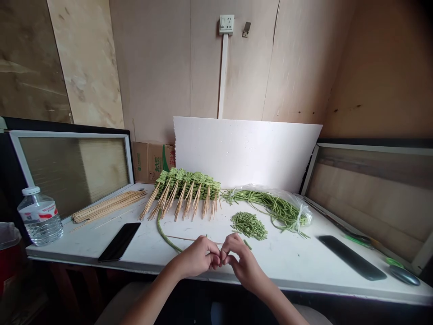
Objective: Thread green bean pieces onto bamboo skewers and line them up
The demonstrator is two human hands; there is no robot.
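Note:
My left hand and my right hand meet at the fingertips above the front of the table, both pinched closed. A long green bean curves across the tabletop and runs behind my left hand, which appears to grip it. What my right fingers pinch is hidden. Behind my hands lies a thin wooden skewer. Just beyond my right hand are a short cut bean piece and a heap of bean pieces. Farther back, bean pieces threaded on skewers are stacked with their sticks pointing forward.
Loose bamboo skewers and a black phone lie left, near a water bottle. Whole long beans spill from a plastic bag. On the right are a dark flat slab and a mouse-like object. A white board stands behind.

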